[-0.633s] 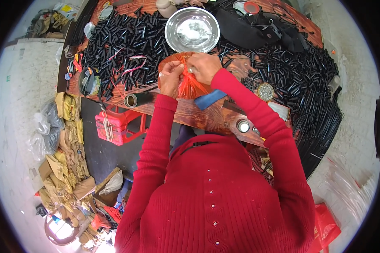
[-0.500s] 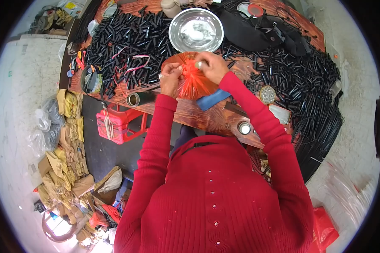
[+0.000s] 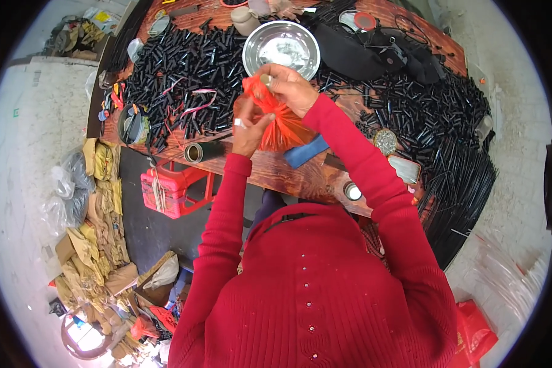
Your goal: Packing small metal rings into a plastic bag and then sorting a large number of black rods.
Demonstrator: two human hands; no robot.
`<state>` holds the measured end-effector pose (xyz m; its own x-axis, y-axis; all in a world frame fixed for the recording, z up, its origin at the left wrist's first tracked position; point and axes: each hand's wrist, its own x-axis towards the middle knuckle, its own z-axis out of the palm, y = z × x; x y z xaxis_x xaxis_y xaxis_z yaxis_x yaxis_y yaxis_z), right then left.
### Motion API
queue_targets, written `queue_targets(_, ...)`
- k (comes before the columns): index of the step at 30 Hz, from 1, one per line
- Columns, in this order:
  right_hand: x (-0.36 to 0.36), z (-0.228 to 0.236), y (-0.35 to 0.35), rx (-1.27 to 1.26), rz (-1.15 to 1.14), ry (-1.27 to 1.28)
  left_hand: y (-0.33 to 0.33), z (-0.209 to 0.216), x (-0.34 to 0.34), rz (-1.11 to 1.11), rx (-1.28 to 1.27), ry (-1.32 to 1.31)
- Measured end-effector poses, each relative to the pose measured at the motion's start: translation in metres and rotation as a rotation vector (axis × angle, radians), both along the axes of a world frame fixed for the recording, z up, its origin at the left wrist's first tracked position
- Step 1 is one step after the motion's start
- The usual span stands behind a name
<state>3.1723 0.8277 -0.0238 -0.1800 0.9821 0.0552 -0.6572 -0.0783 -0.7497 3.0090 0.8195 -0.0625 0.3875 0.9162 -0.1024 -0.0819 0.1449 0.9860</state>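
Note:
A thin orange-red plastic bag (image 3: 282, 132) stands on the near part of the wooden table, its neck gathered and its lower part bulging. My left hand (image 3: 249, 136) grips the gathered neck from the left, thumb and fingers closed round it. Farther up, my right hand (image 3: 294, 92) pinches the loose top of the bag between thumb and fingers. What the bag holds cannot be made out. Just beyond my hands sits a shiny metal basin (image 3: 251, 61). A folded blue piece (image 3: 306, 152) lies against the bag's right side.
Heaps of short black tubes (image 3: 184, 80) spread across the table (image 3: 276, 175), left and right. A dark open cylinder (image 3: 203, 151) lies left of the bag. Long black rods (image 3: 463, 184) are bundled at the right edge. Below the left edge stands a red plastic stool (image 3: 168, 191).
My left hand has moved down onto the bag's neck. My right hand has drawn the bag's top up and to the left, so the neck is longer and narrower.

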Motion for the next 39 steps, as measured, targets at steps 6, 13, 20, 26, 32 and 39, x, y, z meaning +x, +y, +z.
queue_targets(6,0.013,0.028,-0.004,0.025,-0.117,-0.152,0.008,-0.018,-0.008,-0.088,0.217,0.200)
queue_targets(13,0.024,-0.063,-0.040,0.131,-0.076,-1.018,0.012,-0.006,0.007,0.104,0.289,0.498)
queue_targets(20,0.009,-0.050,-0.054,-0.027,-0.388,-1.133,0.024,0.020,-0.006,-0.280,0.304,0.396)
queue_targets(26,0.045,-0.136,-0.062,-0.280,-0.543,-0.758,0.055,-0.006,-0.030,-0.138,-0.063,0.197)
queue_targets(32,0.021,-0.077,-0.071,0.106,-0.535,-1.239,0.044,0.022,-0.018,-0.183,0.082,0.326)
queue_targets(39,-0.013,-0.048,-0.059,0.085,-0.291,-1.421,0.032,0.027,-0.003,-0.235,0.125,0.256)
